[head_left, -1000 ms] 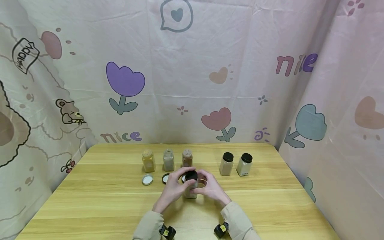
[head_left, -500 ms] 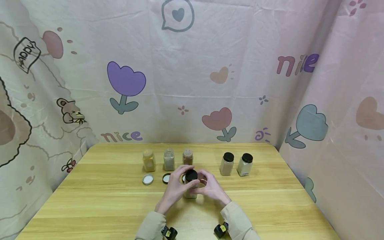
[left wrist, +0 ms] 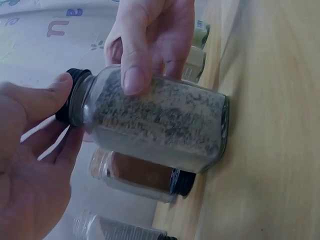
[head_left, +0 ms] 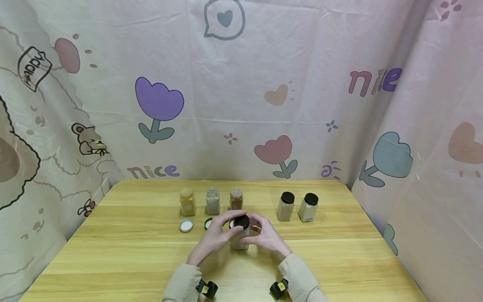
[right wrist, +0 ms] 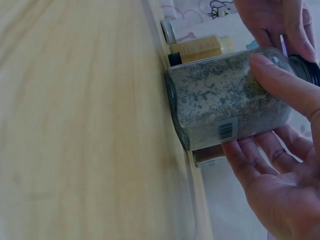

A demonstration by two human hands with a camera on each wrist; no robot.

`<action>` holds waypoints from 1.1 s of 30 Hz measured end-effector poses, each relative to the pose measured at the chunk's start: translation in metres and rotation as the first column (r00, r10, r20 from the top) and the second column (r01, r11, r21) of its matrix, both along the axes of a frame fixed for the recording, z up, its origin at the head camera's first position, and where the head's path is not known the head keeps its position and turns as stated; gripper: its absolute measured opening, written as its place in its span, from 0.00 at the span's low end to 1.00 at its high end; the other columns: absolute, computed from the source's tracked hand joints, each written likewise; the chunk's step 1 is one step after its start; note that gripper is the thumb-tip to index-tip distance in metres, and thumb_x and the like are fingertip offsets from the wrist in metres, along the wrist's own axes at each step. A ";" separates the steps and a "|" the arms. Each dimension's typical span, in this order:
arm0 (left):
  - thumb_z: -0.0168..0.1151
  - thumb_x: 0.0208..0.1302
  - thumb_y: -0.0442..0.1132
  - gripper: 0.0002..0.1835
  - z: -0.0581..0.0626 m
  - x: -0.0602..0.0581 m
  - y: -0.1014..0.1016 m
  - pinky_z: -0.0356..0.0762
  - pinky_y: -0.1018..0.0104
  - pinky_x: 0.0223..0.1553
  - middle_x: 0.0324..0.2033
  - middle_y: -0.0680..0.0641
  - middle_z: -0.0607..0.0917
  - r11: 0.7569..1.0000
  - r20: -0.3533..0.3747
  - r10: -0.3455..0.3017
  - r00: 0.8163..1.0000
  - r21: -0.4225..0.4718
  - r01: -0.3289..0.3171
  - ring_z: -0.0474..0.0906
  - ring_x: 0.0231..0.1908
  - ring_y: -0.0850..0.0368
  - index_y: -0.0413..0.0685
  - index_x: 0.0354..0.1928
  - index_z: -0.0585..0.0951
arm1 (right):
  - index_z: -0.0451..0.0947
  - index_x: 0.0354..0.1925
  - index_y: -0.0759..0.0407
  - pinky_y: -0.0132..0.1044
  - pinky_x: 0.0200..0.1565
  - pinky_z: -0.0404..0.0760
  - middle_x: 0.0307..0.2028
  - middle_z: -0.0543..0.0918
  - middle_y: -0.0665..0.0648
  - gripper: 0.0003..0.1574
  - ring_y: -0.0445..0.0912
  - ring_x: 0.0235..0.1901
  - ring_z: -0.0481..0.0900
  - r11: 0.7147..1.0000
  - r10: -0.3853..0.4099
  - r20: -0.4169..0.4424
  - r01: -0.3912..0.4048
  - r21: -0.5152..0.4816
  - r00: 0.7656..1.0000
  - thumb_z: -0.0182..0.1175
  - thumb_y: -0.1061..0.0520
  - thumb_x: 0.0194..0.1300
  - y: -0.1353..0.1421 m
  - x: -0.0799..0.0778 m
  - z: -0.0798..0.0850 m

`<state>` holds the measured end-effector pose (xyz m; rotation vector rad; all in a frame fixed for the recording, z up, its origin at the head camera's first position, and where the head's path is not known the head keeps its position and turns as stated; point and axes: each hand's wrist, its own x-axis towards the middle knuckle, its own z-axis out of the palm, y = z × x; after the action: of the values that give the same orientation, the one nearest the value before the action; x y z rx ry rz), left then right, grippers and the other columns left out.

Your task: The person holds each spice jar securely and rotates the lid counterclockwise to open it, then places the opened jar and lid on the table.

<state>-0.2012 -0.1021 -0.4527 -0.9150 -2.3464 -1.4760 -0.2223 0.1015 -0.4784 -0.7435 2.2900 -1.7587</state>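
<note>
A squarish glass jar point(left wrist: 160, 120) of grey, dark-flecked seasoning stands on the table at the middle of the head view. Its black screw lid point(head_left: 241, 221) is on top. My left hand point(head_left: 216, 235) grips this lid from the left, thumb in front and fingers behind. My right hand point(head_left: 266, 235) holds the jar's glass body from the right. In the right wrist view, the right thumb point(right wrist: 282, 82) lies across one face of the jar, with fingers against the barcode side point(right wrist: 227, 129).
Behind stand jars of yellow powder point(head_left: 187, 204), pale grains point(head_left: 213, 204) and brown powder point(head_left: 236, 201), all with lids off. An upturned lid point(head_left: 186, 225) lies before the yellow jar; others are partly hidden. Two black-capped jars point(head_left: 285, 207) point(head_left: 308, 208) stand right. A printed curtain point(head_left: 226, 84) hangs behind.
My left wrist swung slightly right, then back left, with the fingers staying on the lid. The right hand and the jar stayed nearly in place.
</note>
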 end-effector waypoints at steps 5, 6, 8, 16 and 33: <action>0.75 0.57 0.38 0.21 -0.001 0.001 0.008 0.86 0.55 0.53 0.48 0.44 0.87 0.989 -0.014 0.133 0.991 0.072 -0.132 0.84 0.49 0.46 0.41 0.52 0.84 | 0.74 0.56 0.66 0.24 0.58 0.79 0.51 0.81 0.64 0.34 0.41 0.49 0.78 1.000 0.007 -0.003 -0.007 -0.012 1.000 0.75 0.67 0.51 0.000 0.000 0.000; 0.76 0.56 0.38 0.21 -0.001 0.001 0.009 0.86 0.55 0.53 0.48 0.44 0.87 0.986 -0.007 0.143 0.990 0.087 -0.142 0.84 0.48 0.47 0.42 0.52 0.84 | 0.74 0.55 0.66 0.24 0.58 0.79 0.51 0.81 0.64 0.34 0.40 0.49 0.78 1.000 0.009 -0.002 -0.009 -0.015 1.000 0.75 0.67 0.51 0.000 -0.001 -0.001; 0.77 0.56 0.39 0.22 -0.002 0.001 0.011 0.86 0.55 0.54 0.48 0.45 0.86 0.984 0.010 0.150 0.989 0.095 -0.150 0.84 0.49 0.47 0.43 0.53 0.84 | 0.74 0.55 0.67 0.25 0.59 0.79 0.51 0.80 0.63 0.33 0.39 0.48 0.78 1.000 0.013 0.000 -0.013 -0.018 1.000 0.75 0.67 0.51 0.000 -0.001 -0.001; 0.62 0.71 0.37 0.23 -0.003 0.000 0.001 0.75 0.54 0.69 0.66 0.36 0.77 0.997 0.067 -0.069 0.995 0.036 0.067 0.74 0.65 0.39 0.40 0.66 0.76 | 0.74 0.55 0.66 0.23 0.58 0.79 0.51 0.80 0.62 0.33 0.42 0.49 0.78 1.000 0.006 0.000 -0.006 -0.008 1.000 0.76 0.65 0.52 0.000 -0.001 0.000; 0.76 0.56 0.39 0.23 -0.002 -0.001 0.004 0.83 0.49 0.59 0.49 0.42 0.86 0.988 0.050 0.095 0.994 0.119 -0.100 0.84 0.50 0.46 0.41 0.53 0.83 | 0.75 0.55 0.64 0.24 0.58 0.79 0.51 0.81 0.62 0.32 0.45 0.51 0.78 1.000 0.009 0.000 -0.009 -0.003 1.000 0.76 0.65 0.52 0.000 -0.002 -0.001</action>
<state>-0.2018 -0.0981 -0.4546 -0.7341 -2.2675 -1.5942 -0.2240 0.1016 -0.4796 -0.7539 2.2806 -1.7589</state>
